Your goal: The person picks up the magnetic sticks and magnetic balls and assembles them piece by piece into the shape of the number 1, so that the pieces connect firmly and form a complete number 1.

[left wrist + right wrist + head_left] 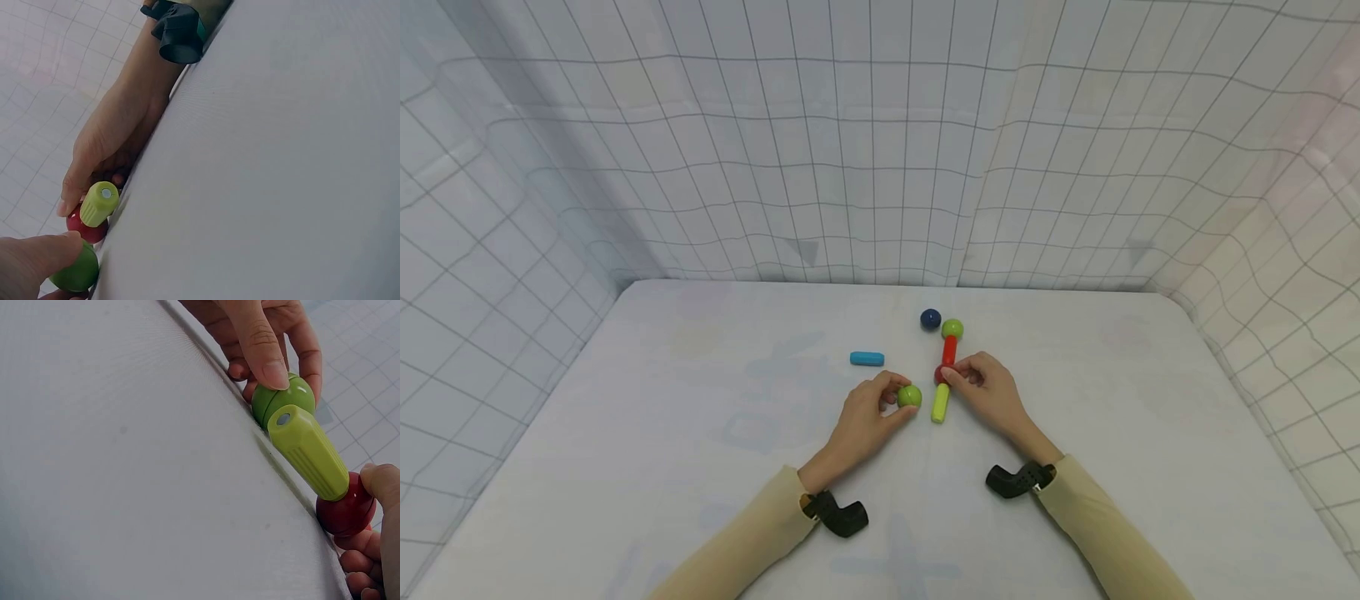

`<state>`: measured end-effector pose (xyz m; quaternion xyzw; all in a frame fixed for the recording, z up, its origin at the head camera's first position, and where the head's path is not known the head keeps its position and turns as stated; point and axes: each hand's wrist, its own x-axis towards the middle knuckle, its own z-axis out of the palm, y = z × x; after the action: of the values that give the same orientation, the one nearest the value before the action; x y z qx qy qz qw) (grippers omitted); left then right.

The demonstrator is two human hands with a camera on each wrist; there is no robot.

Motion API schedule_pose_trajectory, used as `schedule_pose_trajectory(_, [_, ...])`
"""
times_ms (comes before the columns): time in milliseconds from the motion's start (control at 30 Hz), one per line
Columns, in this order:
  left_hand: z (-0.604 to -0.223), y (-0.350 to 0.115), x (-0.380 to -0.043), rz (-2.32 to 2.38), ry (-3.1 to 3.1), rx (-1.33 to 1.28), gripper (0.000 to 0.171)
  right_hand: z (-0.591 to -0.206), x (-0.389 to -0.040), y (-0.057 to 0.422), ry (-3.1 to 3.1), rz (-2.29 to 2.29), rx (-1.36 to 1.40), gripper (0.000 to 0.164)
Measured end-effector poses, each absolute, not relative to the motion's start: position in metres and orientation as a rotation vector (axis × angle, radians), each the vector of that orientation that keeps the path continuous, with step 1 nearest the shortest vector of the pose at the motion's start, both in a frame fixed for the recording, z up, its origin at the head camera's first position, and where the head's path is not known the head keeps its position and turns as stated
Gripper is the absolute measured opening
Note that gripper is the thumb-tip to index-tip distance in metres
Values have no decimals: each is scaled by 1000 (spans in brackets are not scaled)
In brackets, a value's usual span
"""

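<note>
My left hand (868, 414) pinches a green ball (909, 396) between thumb and fingers, low over the white table. Just right of it, my right hand (991, 392) holds a dark red ball (347, 506) between thumb and fingers. From that ball a yellow-green ribbed stick (309, 453) points toward me, a small metal disc at its free end. On the far side a red stick (950, 350) runs from the red ball to a second green ball (952, 328), all in one line. In the right wrist view the held green ball appears beside the yellow-green stick's free end.
A loose blue stick (867, 358) lies beyond my left hand. Next to the far green ball sits a dark blue ball (930, 319). White grid-patterned curtains (887, 167) hang behind and along both sides of the table (662, 400). Each wrist wears a black camera mount (842, 515).
</note>
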<state>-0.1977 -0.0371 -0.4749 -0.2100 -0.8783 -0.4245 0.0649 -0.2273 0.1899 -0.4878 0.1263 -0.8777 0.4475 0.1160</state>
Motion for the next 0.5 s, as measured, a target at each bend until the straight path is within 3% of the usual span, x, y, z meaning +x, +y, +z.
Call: schedule_pose_trajectory(500, [-478,-37,-196,-1403,-2546,-646,31,-489,-228,190,-2590,1295,353,23])
